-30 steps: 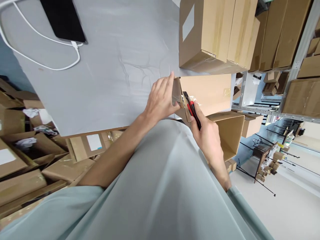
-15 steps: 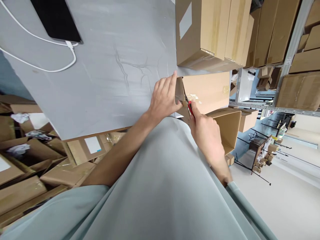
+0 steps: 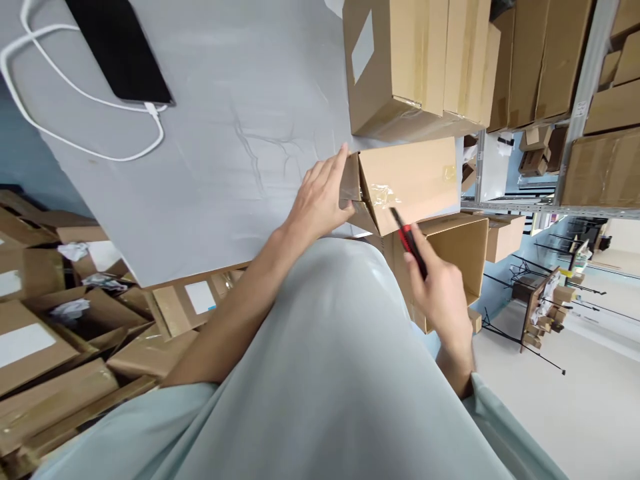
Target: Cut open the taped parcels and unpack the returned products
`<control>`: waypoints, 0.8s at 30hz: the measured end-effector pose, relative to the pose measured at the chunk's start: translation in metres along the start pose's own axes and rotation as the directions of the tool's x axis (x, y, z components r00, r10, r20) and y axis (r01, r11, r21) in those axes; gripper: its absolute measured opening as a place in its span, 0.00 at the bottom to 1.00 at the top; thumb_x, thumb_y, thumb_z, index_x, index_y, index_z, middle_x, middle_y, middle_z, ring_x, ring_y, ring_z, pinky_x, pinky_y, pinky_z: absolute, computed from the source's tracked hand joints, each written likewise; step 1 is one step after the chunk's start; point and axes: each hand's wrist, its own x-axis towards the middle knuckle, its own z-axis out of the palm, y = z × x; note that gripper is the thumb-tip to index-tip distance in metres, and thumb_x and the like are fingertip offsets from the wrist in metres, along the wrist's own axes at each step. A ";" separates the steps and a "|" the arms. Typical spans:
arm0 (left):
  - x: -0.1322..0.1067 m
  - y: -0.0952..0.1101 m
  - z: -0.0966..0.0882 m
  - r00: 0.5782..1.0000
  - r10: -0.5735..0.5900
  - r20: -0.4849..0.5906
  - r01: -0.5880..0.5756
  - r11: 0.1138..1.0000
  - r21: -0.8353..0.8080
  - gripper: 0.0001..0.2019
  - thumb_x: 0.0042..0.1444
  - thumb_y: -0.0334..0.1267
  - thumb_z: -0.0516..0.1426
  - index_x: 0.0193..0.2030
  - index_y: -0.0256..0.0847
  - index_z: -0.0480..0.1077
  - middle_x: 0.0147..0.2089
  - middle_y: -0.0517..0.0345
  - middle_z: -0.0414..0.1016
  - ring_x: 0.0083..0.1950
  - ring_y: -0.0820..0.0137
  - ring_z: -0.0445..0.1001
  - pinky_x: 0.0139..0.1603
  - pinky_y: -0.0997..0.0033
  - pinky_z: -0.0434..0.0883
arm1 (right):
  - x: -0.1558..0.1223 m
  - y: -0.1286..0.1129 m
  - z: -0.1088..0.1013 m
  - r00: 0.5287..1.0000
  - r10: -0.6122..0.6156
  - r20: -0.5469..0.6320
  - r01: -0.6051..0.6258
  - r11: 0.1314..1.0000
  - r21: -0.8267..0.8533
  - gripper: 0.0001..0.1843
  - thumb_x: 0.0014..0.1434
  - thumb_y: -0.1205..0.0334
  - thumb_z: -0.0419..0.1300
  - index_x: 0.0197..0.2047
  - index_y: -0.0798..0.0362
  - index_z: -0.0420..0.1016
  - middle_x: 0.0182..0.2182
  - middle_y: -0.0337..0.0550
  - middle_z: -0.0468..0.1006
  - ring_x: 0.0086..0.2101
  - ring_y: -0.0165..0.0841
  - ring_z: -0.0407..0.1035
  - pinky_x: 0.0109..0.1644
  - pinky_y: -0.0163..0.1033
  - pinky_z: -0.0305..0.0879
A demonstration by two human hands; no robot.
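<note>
A brown cardboard box [image 3: 415,177] lies on the grey table top, its seam toward me parted along the taped edge. My left hand [image 3: 320,193] rests against the box's left end, fingers stretched out and thumb apart. In my right hand [image 3: 443,293] is a red and black utility knife [image 3: 413,250]. The knife points up and left, its tip just off the box's near edge. Torn clear tape [image 3: 384,195] shows on the box's top face.
Taped boxes [image 3: 415,60] stand behind the work. An open carton [image 3: 457,257] is to the right, below table level. A phone [image 3: 120,50] with a white cable [image 3: 135,157] lies on the table [image 3: 210,187]. Opened cartons [image 3: 75,320] are heaped at lower left; metal shelving [image 3: 575,113] stands right.
My right hand has drawn the utility knife out of the box's seam, moving right and toward me. The box's end flap gapes a little more. My left hand stays at the box.
</note>
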 end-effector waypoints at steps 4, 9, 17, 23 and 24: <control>0.003 0.012 -0.016 1.000 0.026 0.008 -0.026 1.000 0.001 0.52 0.63 0.42 0.66 0.89 0.47 0.46 0.84 0.40 0.64 0.82 0.40 0.66 0.83 0.32 0.65 | 0.041 0.073 0.017 0.927 0.219 -0.306 -0.148 0.960 0.238 0.34 0.78 0.43 0.55 0.76 0.54 0.74 0.44 0.54 0.91 0.39 0.47 0.84 0.41 0.43 0.75; 0.017 0.034 -0.022 0.996 0.027 -0.087 -0.024 0.999 0.032 0.45 0.66 0.45 0.66 0.86 0.55 0.55 0.83 0.47 0.66 0.83 0.41 0.65 0.84 0.33 0.67 | 0.133 0.155 0.053 0.835 0.507 -0.214 -0.181 0.622 0.762 0.24 0.69 0.38 0.67 0.35 0.50 0.76 0.23 0.38 0.77 0.23 0.33 0.71 0.29 0.37 0.70; 0.012 0.027 -0.004 0.960 -0.264 -0.097 0.255 0.962 -0.100 0.41 0.71 0.67 0.61 0.85 0.63 0.56 0.82 0.53 0.69 0.77 0.41 0.74 0.68 0.35 0.84 | 0.159 0.165 0.073 0.909 0.415 -0.019 -0.073 0.204 0.976 0.29 0.58 0.31 0.73 0.32 0.48 0.72 0.25 0.32 0.74 0.22 0.26 0.67 0.26 0.35 0.67; 0.001 0.033 -0.031 0.873 -0.432 -0.227 0.439 0.898 -0.018 0.31 0.70 0.66 0.61 0.77 0.72 0.68 0.73 0.68 0.79 0.74 0.46 0.78 0.77 0.26 0.74 | 0.139 0.151 0.070 0.967 0.239 0.086 -0.137 0.207 0.969 0.25 0.62 0.36 0.71 0.30 0.48 0.72 0.21 0.33 0.74 0.21 0.28 0.66 0.27 0.35 0.65; 0.003 0.038 -0.034 0.863 -0.441 -0.248 0.460 0.888 0.023 0.28 0.71 0.64 0.61 0.75 0.70 0.70 0.72 0.67 0.81 0.73 0.47 0.79 0.77 0.27 0.75 | 0.139 0.152 0.071 0.970 0.220 0.107 -0.156 0.217 0.964 0.25 0.62 0.36 0.71 0.30 0.48 0.72 0.21 0.33 0.74 0.21 0.28 0.67 0.27 0.35 0.66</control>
